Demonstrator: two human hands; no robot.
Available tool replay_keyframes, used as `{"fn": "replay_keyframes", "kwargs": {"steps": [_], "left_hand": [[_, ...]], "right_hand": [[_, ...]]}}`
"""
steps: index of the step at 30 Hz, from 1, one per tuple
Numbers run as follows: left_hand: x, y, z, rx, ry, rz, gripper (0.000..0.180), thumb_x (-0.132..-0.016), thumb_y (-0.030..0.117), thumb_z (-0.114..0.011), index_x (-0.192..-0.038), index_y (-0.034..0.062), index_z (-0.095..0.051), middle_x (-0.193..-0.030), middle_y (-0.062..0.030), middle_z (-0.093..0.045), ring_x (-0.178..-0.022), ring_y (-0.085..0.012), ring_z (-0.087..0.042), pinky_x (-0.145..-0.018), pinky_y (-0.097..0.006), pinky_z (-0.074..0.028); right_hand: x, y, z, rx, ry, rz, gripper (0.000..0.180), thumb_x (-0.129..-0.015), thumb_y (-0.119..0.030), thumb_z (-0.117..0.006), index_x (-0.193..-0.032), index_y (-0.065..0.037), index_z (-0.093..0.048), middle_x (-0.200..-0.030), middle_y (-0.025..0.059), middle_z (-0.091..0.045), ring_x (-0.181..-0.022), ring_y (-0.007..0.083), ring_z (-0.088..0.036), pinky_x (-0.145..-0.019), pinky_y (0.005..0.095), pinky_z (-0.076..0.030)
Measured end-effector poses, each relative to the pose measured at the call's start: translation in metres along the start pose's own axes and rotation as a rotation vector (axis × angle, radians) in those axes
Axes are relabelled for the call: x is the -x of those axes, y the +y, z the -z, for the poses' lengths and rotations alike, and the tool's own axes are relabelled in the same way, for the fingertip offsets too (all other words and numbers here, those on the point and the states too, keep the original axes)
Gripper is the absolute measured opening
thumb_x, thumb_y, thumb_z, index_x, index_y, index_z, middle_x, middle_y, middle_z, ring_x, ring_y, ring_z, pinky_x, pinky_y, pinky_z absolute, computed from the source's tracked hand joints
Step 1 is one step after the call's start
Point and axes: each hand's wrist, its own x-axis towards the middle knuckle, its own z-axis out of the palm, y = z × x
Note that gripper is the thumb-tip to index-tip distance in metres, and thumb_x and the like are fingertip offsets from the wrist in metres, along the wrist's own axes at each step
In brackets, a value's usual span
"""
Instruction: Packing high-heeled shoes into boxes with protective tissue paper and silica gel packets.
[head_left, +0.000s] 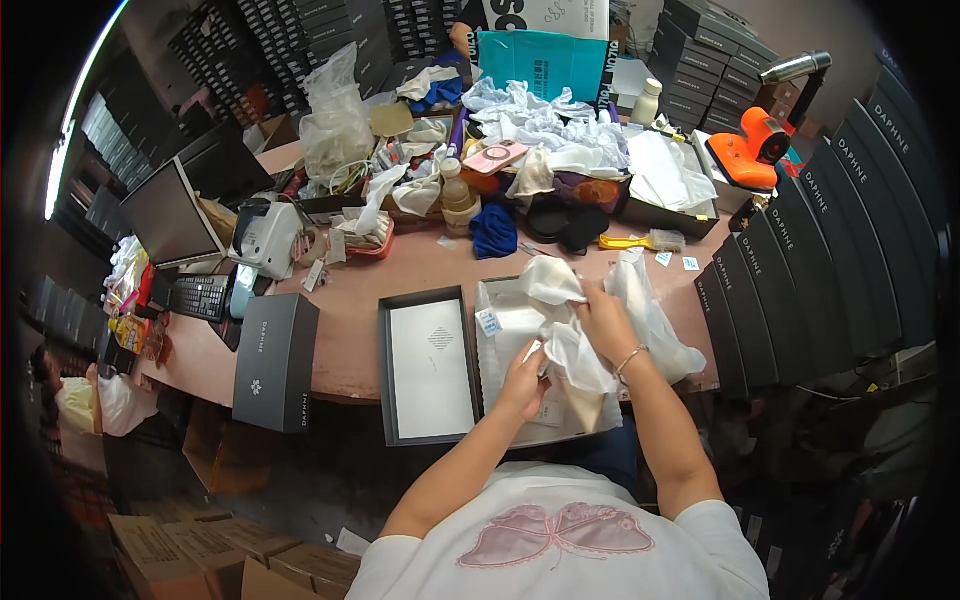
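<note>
Left hand (522,385): fingers curled in, thumb and fingers pinching the lower left part of a wrapped bundle (568,350)

Right hand (605,318): fingers bent and closed on the same bundle at its upper right; a thin bracelet (631,360) on the wrist

Wrapped bundle: thin, whitish, see-through wrapping, crumpled, with a cream pointed part showing at the lower end; held up between both hands, in front of the person's chest, above white paper (508,318); contents otherwise hidden by the wrapping

Second bundle (655,335): whitish wrapping, lying on the table (345,300) just right of the right hand

White paper: spread beneath the hands, a small sticker (487,321) at its upper left

Open box part (432,370): dark grey rim, pale inside with a grey printed pattern, just left of the white paper

Closed box (270,362): dark grey, at the table's front edge, farther left

Brush (640,241): yellow handle, pale bristles, beyond the bundles

Blue cloth (493,232): crumpled, left of the brush

Bottle (458,195): brownish contents, behind the blue cloth, to its left

Phone (496,157): pink, on the clutter at the back

Stacked boxes (800,270): dark grey, along the right side
</note>
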Motion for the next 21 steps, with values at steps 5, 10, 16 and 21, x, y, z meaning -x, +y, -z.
{"fn": "replay_keyframes", "kwargs": {"steps": [5, 10, 16, 21], "left_hand": [[0.008, -0.017, 0.024, -0.888, 0.116, -0.485, 0.057, -0.094, 0.025, -0.057, -0.141, 0.0016, -0.036, -0.129, -0.0115, -0.050, -0.120, -0.0227, -0.049, -0.099, -0.033, -0.040], [0.020, -0.005, -0.007, -0.084, -0.220, -0.177, 0.053, -0.095, 0.038, -0.053, -0.135, 0.0053, -0.043, -0.126, -0.0118, -0.055, -0.116, -0.0242, -0.055, -0.097, -0.035, -0.046], [0.024, 0.034, -0.011, 0.154, 0.000, -0.151, 0.048, -0.095, 0.046, -0.049, -0.128, 0.0108, -0.048, -0.118, -0.0064, -0.057, -0.107, -0.0228, -0.059, -0.090, -0.040, -0.050], [0.046, 0.038, -0.042, 0.176, -0.048, -0.367, 0.056, -0.096, 0.053, -0.043, -0.132, 0.0093, -0.046, -0.131, -0.0065, -0.053, -0.124, -0.0232, -0.047, -0.103, -0.043, -0.038]], "right_hand": [[0.008, -0.011, 0.058, -0.121, 0.097, -0.045, 0.022, -0.090, -0.012, -0.056, -0.111, -0.003, -0.057, -0.087, 0.0261, -0.064, -0.085, 0.0439, -0.062, -0.070, 0.0471, -0.049], [0.012, 0.007, -0.005, -0.400, -0.016, 0.106, 0.033, -0.089, -0.013, -0.058, -0.121, -0.003, -0.055, -0.094, 0.0172, -0.066, -0.084, 0.0287, -0.064, -0.070, 0.0346, -0.050], [0.073, -0.044, 0.078, -0.413, -0.242, 0.151, 0.038, -0.079, -0.010, -0.069, -0.114, -0.001, -0.059, -0.108, 0.0186, -0.060, -0.095, 0.0261, -0.061, -0.076, 0.0353, -0.050], [0.085, -0.048, 0.024, -0.226, -0.233, 0.395, 0.045, -0.072, -0.005, -0.068, -0.115, 0.001, -0.056, -0.114, 0.0207, -0.057, -0.103, 0.0335, -0.056, -0.092, 0.0370, -0.044]]}}
